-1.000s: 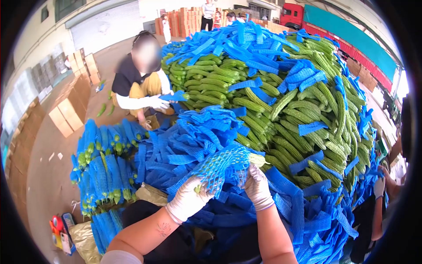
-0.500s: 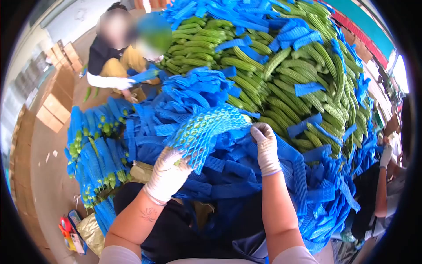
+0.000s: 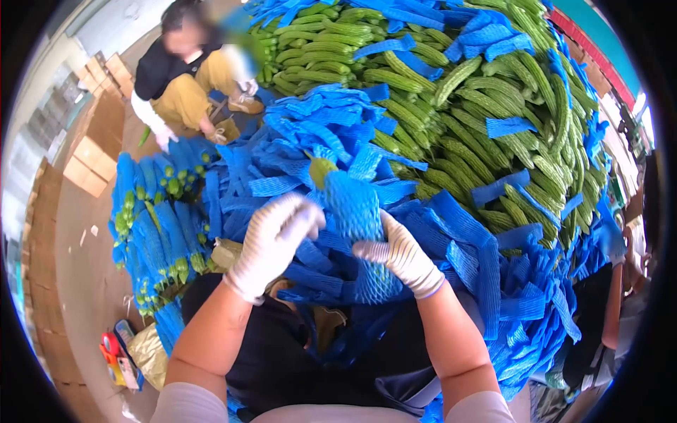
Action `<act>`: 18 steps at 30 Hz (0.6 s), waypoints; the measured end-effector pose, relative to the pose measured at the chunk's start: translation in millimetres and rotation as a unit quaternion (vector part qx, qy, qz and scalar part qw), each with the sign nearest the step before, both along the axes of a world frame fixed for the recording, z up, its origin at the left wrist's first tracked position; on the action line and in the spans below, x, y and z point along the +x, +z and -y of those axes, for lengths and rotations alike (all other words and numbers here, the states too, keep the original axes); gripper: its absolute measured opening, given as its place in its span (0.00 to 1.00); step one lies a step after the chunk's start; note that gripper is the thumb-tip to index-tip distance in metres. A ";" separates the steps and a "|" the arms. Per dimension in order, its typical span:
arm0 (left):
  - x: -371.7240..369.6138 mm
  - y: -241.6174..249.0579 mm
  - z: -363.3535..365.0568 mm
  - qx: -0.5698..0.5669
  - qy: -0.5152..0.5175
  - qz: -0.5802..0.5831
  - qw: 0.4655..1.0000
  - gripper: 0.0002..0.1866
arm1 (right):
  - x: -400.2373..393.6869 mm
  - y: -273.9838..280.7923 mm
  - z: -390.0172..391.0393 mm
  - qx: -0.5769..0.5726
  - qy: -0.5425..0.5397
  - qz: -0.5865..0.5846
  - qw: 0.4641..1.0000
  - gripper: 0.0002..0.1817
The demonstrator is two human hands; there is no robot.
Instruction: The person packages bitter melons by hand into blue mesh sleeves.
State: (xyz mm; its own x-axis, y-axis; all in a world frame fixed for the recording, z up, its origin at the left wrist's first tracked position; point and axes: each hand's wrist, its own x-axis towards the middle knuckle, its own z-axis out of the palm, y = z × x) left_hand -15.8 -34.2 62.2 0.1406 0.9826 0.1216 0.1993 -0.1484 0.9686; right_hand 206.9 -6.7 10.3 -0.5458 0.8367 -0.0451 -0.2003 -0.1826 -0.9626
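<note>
My right hand (image 3: 405, 255), in a striped whitish glove, is closed around a bitter gourd in a blue foam net sleeve (image 3: 349, 208). The sleeved gourd stands nearly upright in front of me, its bare green end (image 3: 321, 170) poking out at the top. Just left of it is my gloved left hand (image 3: 278, 236), its fingers loosely bent and apart, blurred at the tips, with nothing seen in them. Beneath both hands lies a heap of loose blue net sleeves (image 3: 310, 271).
A large pile of bare bitter gourds (image 3: 486, 151) rises ahead and right. Rows of sleeved gourds (image 3: 159, 236) lie at left. A co-worker (image 3: 187, 77) crouches at back left near cardboard boxes (image 3: 92, 162). Another person's arm (image 3: 612, 303) shows at far right. A tape dispenser (image 3: 111, 349) lies lower left.
The stretched net sleeve now fits closely along the gourd, which has turned upright. My right hand has moved down onto it, and my left hand has come off it. The co-worker's hand has moved toward the sleeved rows.
</note>
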 end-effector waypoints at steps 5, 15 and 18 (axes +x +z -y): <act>-0.7 -25.1 -25.7 0.229 0.136 -0.391 0.881 0.25 | -21.7 -4.2 19.6 0.317 -0.074 0.360 0.875 0.48; -16.7 -12.7 -21.5 0.119 0.141 0.082 0.979 0.03 | -20.8 10.5 19.0 0.187 -0.023 0.344 0.920 0.45; -45.6 -22.0 -33.4 0.109 0.203 0.210 0.950 0.04 | -19.7 -8.2 12.6 0.025 -0.027 0.077 0.996 0.46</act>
